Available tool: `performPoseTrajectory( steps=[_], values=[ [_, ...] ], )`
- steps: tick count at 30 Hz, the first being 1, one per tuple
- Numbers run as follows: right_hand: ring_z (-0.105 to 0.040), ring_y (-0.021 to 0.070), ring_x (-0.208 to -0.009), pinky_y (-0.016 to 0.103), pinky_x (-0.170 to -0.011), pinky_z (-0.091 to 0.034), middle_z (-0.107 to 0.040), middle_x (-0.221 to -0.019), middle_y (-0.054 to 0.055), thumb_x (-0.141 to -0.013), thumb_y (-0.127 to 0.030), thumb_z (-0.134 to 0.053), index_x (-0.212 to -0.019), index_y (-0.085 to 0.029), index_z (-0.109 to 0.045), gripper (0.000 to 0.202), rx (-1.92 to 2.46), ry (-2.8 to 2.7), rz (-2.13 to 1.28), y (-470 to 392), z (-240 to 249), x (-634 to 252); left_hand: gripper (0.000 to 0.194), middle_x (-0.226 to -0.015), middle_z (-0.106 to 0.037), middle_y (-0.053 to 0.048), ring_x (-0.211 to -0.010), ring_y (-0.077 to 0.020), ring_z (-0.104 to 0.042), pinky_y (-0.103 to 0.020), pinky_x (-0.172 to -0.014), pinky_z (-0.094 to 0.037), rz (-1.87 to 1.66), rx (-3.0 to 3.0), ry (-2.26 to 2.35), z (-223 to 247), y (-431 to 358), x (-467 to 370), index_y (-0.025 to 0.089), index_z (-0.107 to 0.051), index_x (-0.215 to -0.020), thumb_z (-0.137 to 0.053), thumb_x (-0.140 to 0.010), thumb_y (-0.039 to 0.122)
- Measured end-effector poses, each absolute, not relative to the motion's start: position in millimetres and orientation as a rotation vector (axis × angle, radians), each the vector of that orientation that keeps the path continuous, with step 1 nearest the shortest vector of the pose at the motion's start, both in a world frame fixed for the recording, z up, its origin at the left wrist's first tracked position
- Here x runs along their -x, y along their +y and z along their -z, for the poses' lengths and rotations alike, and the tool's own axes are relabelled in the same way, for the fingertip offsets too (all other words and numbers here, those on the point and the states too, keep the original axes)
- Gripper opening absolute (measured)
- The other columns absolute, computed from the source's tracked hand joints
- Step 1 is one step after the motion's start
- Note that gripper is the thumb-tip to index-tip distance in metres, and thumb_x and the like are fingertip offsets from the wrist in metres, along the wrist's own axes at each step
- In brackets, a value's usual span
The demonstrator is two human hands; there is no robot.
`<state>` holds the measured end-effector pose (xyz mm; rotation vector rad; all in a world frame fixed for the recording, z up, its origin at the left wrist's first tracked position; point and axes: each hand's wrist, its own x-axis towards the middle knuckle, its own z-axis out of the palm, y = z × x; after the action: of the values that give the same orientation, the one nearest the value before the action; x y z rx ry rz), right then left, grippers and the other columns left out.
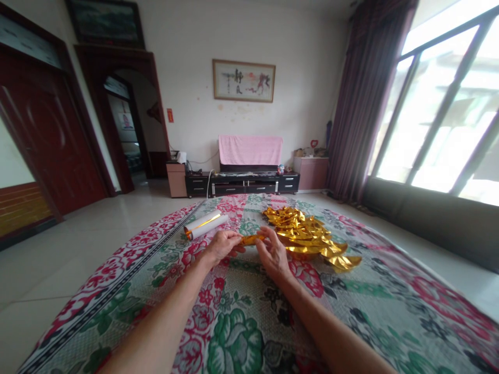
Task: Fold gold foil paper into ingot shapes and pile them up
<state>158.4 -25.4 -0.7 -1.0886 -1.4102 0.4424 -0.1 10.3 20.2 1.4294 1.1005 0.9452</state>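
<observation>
L hand [223,247] pinches one end of a small gold foil strip [250,240]; R hand [274,254] seems to pinch the other, fingertips part-hidden. Step's prob. folding/shaping; next move calls for light, even pressure, as thin foil creases easily. Just right: shiny, crinkled, pointed foil heap [307,228]. Left: smooth white roll w/ gold edge [206,225]. Under all: textured floral cloth [236,345].

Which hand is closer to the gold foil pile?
Right. The right hand is just left of the gold foil pile; the left hand is farther left, across the small foil piece between them.
</observation>
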Motion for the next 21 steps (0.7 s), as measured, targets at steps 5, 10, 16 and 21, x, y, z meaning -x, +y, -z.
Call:
performPoseTrajectory(
  steps=[5,10,16,21],
  values=[
    [-0.061,0.0158,-0.071,0.026,-0.067,-0.047,-0.066,-0.088,0.005,-0.073,-0.033,-0.051,-0.098,-0.016,-0.061,0.032,1.214,-1.357,-0.47,-19,4,-160,0.024,-0.075,-0.068,-0.007,-0.064,-0.0148,-0.065,-0.018,-0.048,-0.044,-0.979,-1.653,1.112,-20,10,-4,0.012,-0.063,-0.091,-0.053,-0.075,0.026],
    [-0.061,0.0158,-0.063,0.024,-0.061,-0.047,-0.067,-0.067,0.001,-0.072,-0.029,-0.049,-0.083,-0.019,-0.068,0.025,1.229,-1.456,-0.482,-15,9,-162,0.024,-0.073,-0.069,-0.005,-0.065,-0.0148,-0.065,-0.018,-0.05,-0.045,-0.966,-1.762,1.113,-21,8,-7,0.013,-0.065,-0.09,-0.054,-0.072,0.025],
    [-0.061,0.0154,-0.06,0.023,-0.058,-0.046,-0.067,-0.064,0.001,-0.072,-0.026,-0.047,-0.079,-0.018,-0.069,0.025,1.199,-1.478,-0.463,-17,9,-161,0.024,-0.07,-0.068,-0.004,-0.056,-0.0135,-0.063,-0.019,-0.046,-0.043,-0.931,-1.793,1.217,-21,8,-11,0.014,-0.066,-0.087,-0.056,-0.068,0.023],
    [-0.06,0.0149,-0.059,0.023,-0.058,-0.047,-0.068,-0.063,0.0,-0.07,-0.025,-0.049,-0.079,-0.019,-0.07,0.024,1.178,-1.492,-0.501,-18,7,-161,0.02,-0.065,-0.067,-0.001,-0.053,-0.0116,-0.061,-0.018,-0.047,-0.044,-0.987,-1.816,1.272,-19,8,-13,0.015,-0.067,-0.082,-0.056,-0.068,0.022]
  ],
)
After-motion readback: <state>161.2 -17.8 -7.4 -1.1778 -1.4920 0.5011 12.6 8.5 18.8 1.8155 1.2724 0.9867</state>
